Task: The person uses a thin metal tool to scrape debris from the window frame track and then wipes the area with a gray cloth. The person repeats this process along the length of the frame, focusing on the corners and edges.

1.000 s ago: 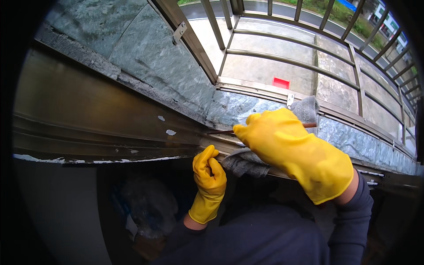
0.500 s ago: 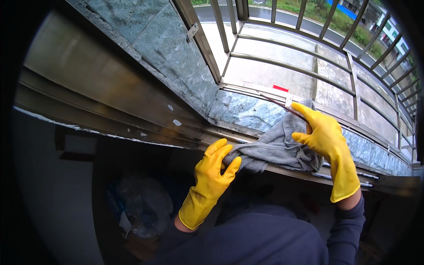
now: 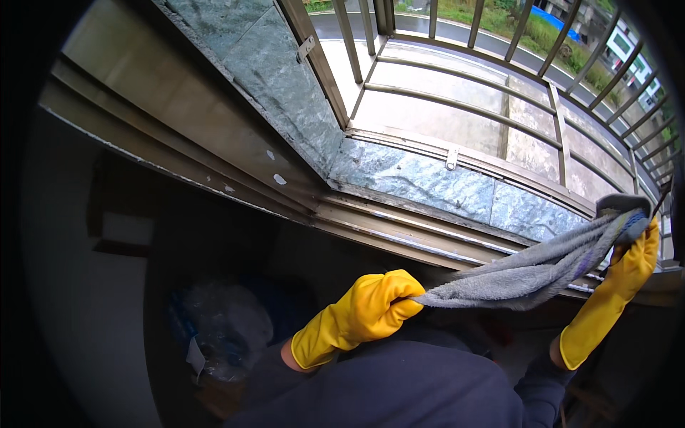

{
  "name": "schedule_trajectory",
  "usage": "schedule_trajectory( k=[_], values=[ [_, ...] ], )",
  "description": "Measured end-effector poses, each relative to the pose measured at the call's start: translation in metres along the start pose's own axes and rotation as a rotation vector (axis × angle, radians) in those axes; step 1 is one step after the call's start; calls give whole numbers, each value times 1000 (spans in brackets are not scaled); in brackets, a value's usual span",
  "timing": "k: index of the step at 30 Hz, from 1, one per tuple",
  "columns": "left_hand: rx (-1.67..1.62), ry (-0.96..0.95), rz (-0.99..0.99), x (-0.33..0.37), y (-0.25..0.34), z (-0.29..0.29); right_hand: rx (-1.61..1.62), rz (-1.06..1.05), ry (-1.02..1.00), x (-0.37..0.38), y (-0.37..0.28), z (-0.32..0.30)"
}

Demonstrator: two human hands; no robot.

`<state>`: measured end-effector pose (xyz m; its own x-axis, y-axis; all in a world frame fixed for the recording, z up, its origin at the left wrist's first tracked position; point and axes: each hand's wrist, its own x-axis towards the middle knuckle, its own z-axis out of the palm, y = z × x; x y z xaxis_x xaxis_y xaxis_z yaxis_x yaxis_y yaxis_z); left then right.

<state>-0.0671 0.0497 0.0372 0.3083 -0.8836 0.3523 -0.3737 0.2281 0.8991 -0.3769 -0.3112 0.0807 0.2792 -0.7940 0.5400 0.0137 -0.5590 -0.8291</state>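
Observation:
Both my hands wear yellow rubber gloves. My left hand (image 3: 367, 310) is closed on one end of a grey cloth (image 3: 528, 271), low at the centre of the view. My right hand (image 3: 624, 274) grips the other end at the far right. The cloth is stretched out between them, held up off the metal window track (image 3: 421, 239) that runs across just beyond it.
A greenish marble sill (image 3: 421, 182) lies behind the track, with metal window frame bars (image 3: 321, 64) and an outer railing (image 3: 556, 107) past it. Below the ledge, at the lower left, sits a clear plastic bag (image 3: 217, 332) in shadow.
The cloth was bunched on the track under both hands. Now both hands have lifted it and pulled apart, stretching it; my right hand has moved far to the right.

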Motion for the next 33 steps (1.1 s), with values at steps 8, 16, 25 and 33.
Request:
schedule_trajectory(
  k=[8, 16, 25, 33],
  values=[
    [281, 79, -156, 28, 10, 4, 171, -131, -167, 34, -95, 124],
    [-502, 350, -117, 94, 2, 19, 534, 328, -814, -37, -144, 247],
    [-743, 541, -206, 113, 25, 19, 162, 638, -700, -119, -44, 177],
    [-907, 126, 181, 136, 102, 34, 541, 750, -502, -149, -63, 161]
  ],
)
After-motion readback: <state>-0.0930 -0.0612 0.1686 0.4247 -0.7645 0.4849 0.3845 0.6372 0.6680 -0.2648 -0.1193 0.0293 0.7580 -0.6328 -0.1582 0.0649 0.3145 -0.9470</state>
